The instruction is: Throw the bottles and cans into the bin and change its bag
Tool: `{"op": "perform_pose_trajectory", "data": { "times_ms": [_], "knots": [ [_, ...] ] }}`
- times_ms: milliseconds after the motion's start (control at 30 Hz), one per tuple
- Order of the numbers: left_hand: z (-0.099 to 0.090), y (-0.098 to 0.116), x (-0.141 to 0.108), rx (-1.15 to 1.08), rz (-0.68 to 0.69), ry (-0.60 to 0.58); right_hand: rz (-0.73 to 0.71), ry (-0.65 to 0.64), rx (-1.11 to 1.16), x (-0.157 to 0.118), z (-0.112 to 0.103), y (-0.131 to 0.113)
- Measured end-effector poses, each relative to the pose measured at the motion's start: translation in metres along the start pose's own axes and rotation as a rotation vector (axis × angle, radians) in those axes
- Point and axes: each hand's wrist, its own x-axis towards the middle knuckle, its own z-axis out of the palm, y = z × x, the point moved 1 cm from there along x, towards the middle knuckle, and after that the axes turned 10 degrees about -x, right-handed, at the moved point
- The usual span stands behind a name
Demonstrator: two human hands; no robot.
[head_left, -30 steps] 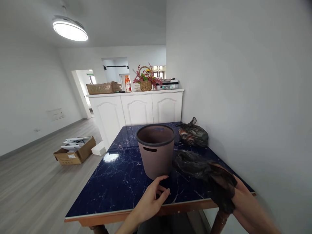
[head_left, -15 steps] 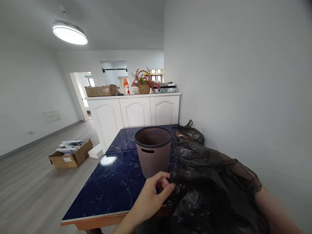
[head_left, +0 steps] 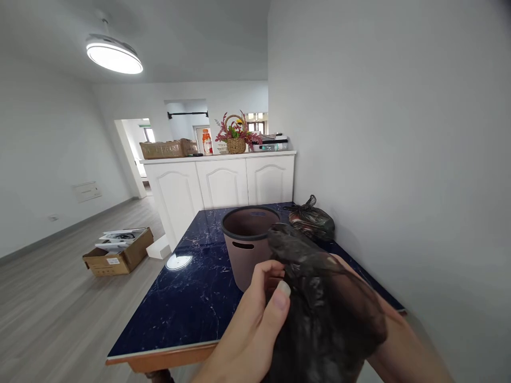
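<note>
Bin [head_left: 245, 266] stands upright on the surface [head_left: 179, 311], just ahead of the left hand [head_left: 257, 314], the nearer one. Bag [head_left: 315, 332] lies between the hands: left curled at its edge, pinch unconfirmed; right hand [head_left: 351, 284] largely covered by it, grip undeterminable.

From the person's head, the camera is looking forward and down across the table [head_left: 183, 303], facing the cabinet [head_left: 223, 183]. It is viewing the left hand [head_left: 255, 319] very closely, skirting the wall [head_left: 383, 133] rightward, and reaching up to the lamp [head_left: 114, 57].
</note>
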Motion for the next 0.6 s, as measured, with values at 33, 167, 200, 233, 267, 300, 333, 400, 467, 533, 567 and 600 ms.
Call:
{"op": "perform_pose_trajectory", "data": {
  "times_ms": [33,167,200,233,267,300,333,400,467,533,567,600],
  "knots": [
    [0.001,0.001,0.000,-0.067,-0.037,-0.030,-0.031,-0.033,-0.074,-0.002,0.005,-0.003],
    [0.000,-0.002,0.005,-0.362,-0.200,-0.007,-0.236,-0.189,-0.279,-0.006,0.022,-0.014],
    [-0.002,-0.003,0.007,-0.405,-0.253,0.019,-0.282,-0.224,-0.313,-0.007,0.023,-0.015],
    [-0.003,-0.004,0.008,-0.423,-0.296,0.042,-0.312,-0.247,-0.335,-0.007,0.023,-0.015],
    [-0.005,-0.004,0.009,-0.419,-0.320,0.056,-0.327,-0.262,-0.348,-0.008,0.022,-0.013],
    [-0.006,-0.005,0.009,-0.399,-0.324,0.062,-0.329,-0.272,-0.351,-0.009,0.021,-0.012],
    [-0.008,-0.005,0.009,-0.374,-0.309,0.067,-0.324,-0.278,-0.347,-0.010,0.019,-0.011],
    [-0.011,-0.007,0.007,-0.321,-0.275,0.073,-0.301,-0.279,-0.330,-0.012,0.016,-0.010],
    [-0.014,-0.011,0.006,-0.296,-0.275,0.093,-0.273,-0.263,-0.308,-0.013,0.013,-0.013],
    [-0.018,-0.014,0.004,-0.309,-0.311,0.120,-0.253,-0.220,-0.289,-0.013,0.008,-0.017],
    [-0.021,-0.016,0.004,-0.317,-0.324,0.120,-0.242,-0.190,-0.282,-0.013,0.005,-0.018],
    [-0.024,-0.016,0.004,-0.313,-0.326,0.111,-0.229,-0.153,-0.279,-0.012,0.002,-0.017]
  ]
}}
